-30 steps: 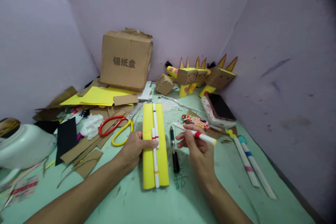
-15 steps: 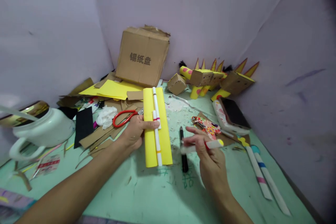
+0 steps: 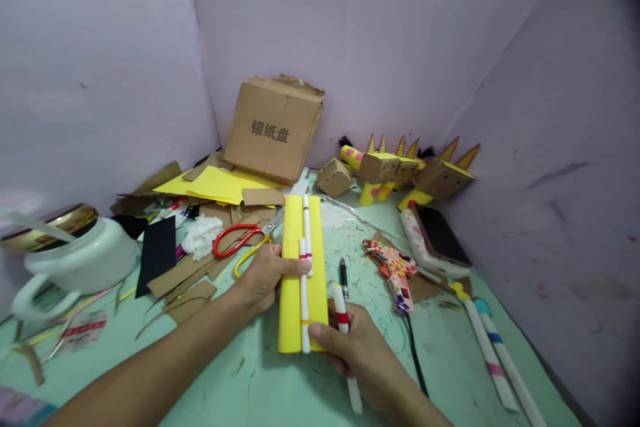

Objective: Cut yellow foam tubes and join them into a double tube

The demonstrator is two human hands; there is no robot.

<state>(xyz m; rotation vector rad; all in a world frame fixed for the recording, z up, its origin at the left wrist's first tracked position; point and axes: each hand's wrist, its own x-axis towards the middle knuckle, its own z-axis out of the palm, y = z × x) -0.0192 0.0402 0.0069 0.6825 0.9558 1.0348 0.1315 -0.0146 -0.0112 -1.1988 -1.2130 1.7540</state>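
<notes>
Head view: left hand (image 3: 263,276) clasps yellow paper (image 3: 290,310) and white pens (image 3: 305,300), near centre; right hand (image 3: 363,341) grasps red-banded pen (image 3: 341,317) and paper's near-right corner; seemingly aligning; next calls for steady thumb pressure

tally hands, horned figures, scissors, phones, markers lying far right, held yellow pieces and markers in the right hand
Left hand and right hand: 2
Horned figures: 3
Scissors: 1
Phone: 1
Markers lying far right: 2
Held yellow piece: 1
Marker in right hand: 1
Total: 11
</notes>
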